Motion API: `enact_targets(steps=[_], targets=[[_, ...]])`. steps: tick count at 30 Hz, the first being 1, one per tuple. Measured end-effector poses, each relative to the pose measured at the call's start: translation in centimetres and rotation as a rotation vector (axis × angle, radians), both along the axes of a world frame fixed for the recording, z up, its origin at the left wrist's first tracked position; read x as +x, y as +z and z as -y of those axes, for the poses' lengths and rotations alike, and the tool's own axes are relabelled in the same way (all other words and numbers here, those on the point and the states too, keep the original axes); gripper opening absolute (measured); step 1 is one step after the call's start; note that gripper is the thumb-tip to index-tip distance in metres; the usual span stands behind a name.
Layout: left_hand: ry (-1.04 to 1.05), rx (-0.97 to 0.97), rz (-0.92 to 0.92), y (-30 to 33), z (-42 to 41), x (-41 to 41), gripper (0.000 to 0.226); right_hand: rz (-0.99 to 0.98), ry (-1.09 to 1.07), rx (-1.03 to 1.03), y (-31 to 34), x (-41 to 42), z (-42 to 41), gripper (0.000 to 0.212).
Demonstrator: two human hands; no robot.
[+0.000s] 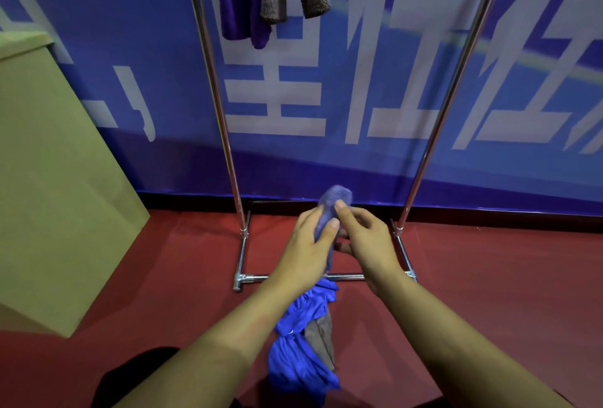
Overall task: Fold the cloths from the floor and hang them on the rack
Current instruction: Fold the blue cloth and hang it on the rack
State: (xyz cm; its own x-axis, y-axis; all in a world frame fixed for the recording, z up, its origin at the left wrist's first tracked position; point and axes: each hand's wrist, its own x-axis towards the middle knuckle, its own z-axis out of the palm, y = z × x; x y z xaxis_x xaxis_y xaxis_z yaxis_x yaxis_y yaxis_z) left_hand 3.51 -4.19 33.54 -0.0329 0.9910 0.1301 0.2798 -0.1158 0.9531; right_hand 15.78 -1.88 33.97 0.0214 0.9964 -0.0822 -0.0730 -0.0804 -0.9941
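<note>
Soft blue cloth bunched, pinched between both hands; chrome rack behind.

Open room between the chrome rack's two slanted steel poles (tan cardboard box blocks the left).

Dark red floor underfoot, a black baseboard along its far edge. Behind rises a blue banner wall bearing large white characters. A tan cardboard box stands left.
</note>
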Motion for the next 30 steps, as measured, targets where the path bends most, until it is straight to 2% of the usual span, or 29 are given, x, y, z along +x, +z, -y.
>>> enact_targets(steps=[2, 8, 15, 18, 22, 25, 30], targets=[[0.021, -0.018, 0.062, 0.2, 0.2, 0.3, 0.033, -0.104, 0.080, -0.031, 0.0, -0.1, -0.1, 0.031], [0.055, -0.003, 0.146, 0.4, -0.2, -0.2, 0.022, -0.034, 0.089, 0.058, -0.2, -0.2, -0.1, 0.018], [0.033, 0.060, 0.112, 1.9, 0.1, 0.1, 0.033, -0.055, 0.042, 0.197, 1.3, -0.1, 1.2, 0.031], [0.013, 0.118, 0.038, 3.8, 0.8, 0.7, 0.042, -0.031, 0.016, 0.252, 2.6, 0.0, 1.7, 0.029], [-0.004, 0.183, -0.067, 7.0, 0.9, 0.4, 0.043, 0.113, -0.032, 0.350, 5.5, 1.1, 1.6, 0.022], [0.049, 0.234, -0.167, 10.6, 0.4, -0.3, 0.040, 0.215, -0.019, 0.414, 9.3, 2.4, 1.0, 0.024], [0.071, 0.338, -0.213, 16.6, -1.0, -0.1, 0.041, 0.400, -0.025, 0.540, 16.6, 4.3, -1.5, 0.029]])
